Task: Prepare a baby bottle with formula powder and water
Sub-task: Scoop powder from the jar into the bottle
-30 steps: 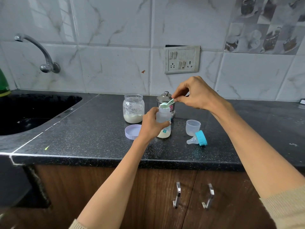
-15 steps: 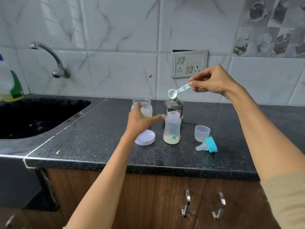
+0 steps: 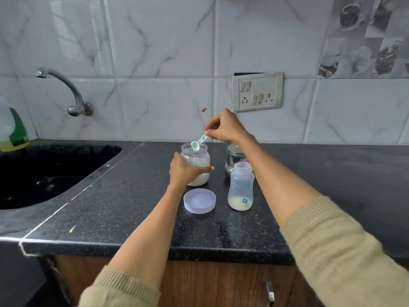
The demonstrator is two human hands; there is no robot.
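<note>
Where half a second ago the left hand (image 3: 184, 171) was hovering open between the jar and the bottle, it is now wrapping round the near side of the formula jar (image 3: 195, 166), thumb stretching across the glass to steady it. The right hand (image 3: 223, 128), which was holding the scoop high above the steel canister, is now lowering it leftward; its fingertips are pinching the handle of the pale green scoop (image 3: 197, 143), and the bowl is dipping into the jar's open mouth. Judging by this, one measure of powder is already in the bottle and another is being fetched (water is not yet being added).

The baby bottle (image 3: 241, 187) is standing upright and uncapped on the black counter (image 3: 124, 204), just right of the jar's lilac lid (image 3: 199, 200) and nearer than the steel canister (image 3: 234, 157). It is clear plastic with a teal flower mark, holding only a shallow cream-coloured layer at the bottom.
</note>
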